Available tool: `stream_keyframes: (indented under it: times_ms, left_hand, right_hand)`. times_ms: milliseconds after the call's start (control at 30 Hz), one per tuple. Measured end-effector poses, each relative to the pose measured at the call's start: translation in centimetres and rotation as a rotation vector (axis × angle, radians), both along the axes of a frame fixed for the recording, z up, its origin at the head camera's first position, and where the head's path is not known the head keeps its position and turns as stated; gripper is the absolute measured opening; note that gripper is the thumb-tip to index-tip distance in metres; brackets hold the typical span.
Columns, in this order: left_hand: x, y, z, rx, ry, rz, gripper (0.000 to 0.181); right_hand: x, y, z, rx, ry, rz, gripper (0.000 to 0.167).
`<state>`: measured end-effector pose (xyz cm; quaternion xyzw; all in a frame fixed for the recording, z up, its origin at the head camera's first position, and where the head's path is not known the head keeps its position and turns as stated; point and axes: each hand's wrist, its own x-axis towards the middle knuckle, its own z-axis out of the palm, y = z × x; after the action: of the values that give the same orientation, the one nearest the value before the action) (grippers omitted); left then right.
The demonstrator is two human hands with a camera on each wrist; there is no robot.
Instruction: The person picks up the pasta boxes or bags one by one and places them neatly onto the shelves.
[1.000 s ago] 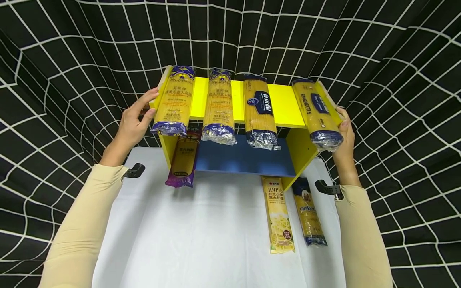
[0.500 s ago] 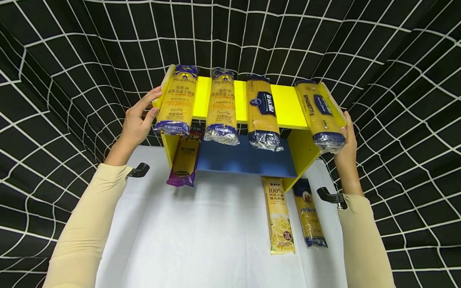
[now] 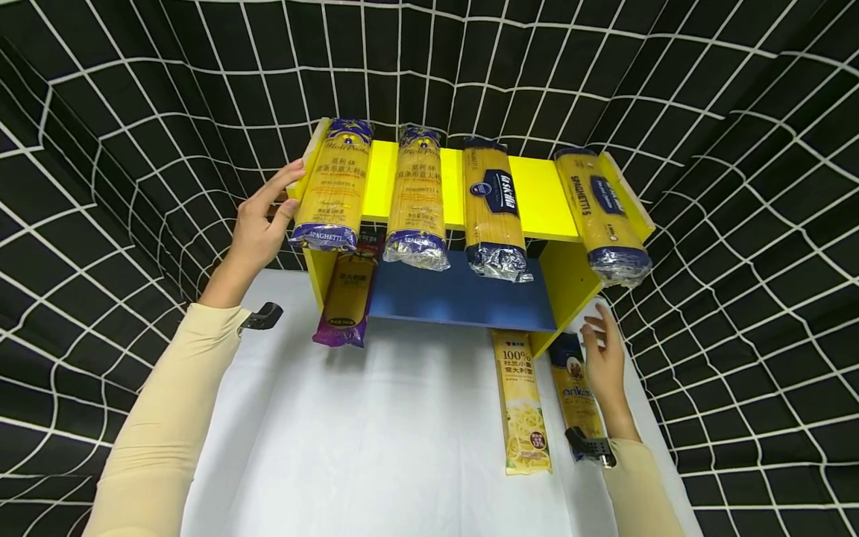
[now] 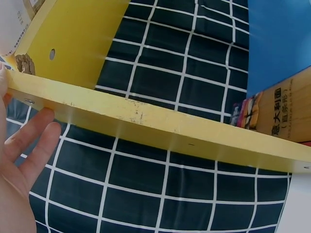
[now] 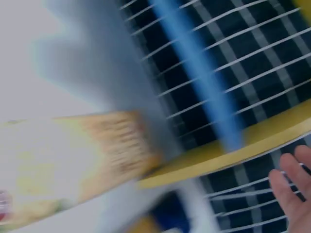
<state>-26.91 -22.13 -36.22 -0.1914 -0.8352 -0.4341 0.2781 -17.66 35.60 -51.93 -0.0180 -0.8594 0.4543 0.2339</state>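
My left hand (image 3: 258,227) touches the left side of the yellow shelf (image 3: 376,183), its fingers fairly straight; in the left wrist view fingertips meet the yellow board (image 4: 131,114). My right hand (image 3: 606,362) holds nothing, fingers loosely bent, beside the shelf's lower right side and partly over a dark-blue-ended pasta pack (image 3: 579,395). On the shelf's top lie two Moli spaghetti packs (image 3: 335,183) (image 3: 416,194), a La Sicilia pack (image 3: 493,198) and a tilted spaghetti pack (image 3: 602,212). A purple-ended pack (image 3: 345,294) stands inside at the left, on or before the blue board (image 3: 463,294).
A long yellow pasta pack (image 3: 522,410) lies on the white cloth (image 3: 403,432) by the shelf's lower right corner. Black cloth with a white grid (image 3: 429,45) surrounds the scene behind and at both sides.
My right hand has left the shelf's upper right side and moved down, over the blue-ended pack. My left hand stays at the left side; the view has shifted slightly.
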Motion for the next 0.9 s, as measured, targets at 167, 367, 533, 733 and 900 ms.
stream_keyframes:
  times_ms: [167, 367, 533, 733, 900]
  left_hand:
    - [-0.1, 0.0, -0.1, 0.005, -0.005, -0.002, 0.042]
    - [-0.2, 0.0, -0.1, 0.013, -0.007, -0.008, 0.042]
    - [-0.1, 0.0, -0.1, 0.008, -0.017, 0.000, 0.042]
    - [0.1, 0.2, 0.1, 0.005, -0.021, 0.003, 0.043]
    - [0.2, 0.2, 0.2, 0.000, -0.019, 0.007, 0.043]
  right_hand:
    - [2.5, -0.6, -5.5, 0.064, -0.234, 0.069, 0.048]
    - [4.5, -1.2, -9.5, 0.165, -0.525, 0.181, 0.064]
    - [5.6, -1.8, -10.9, 0.356, -0.662, 0.237, 0.084]
    - [6.3, -2.4, -11.4, 0.471, -0.640, 0.283, 0.087]
    - [5.8, -2.6, -11.2, 0.440, -0.646, 0.272, 0.090]
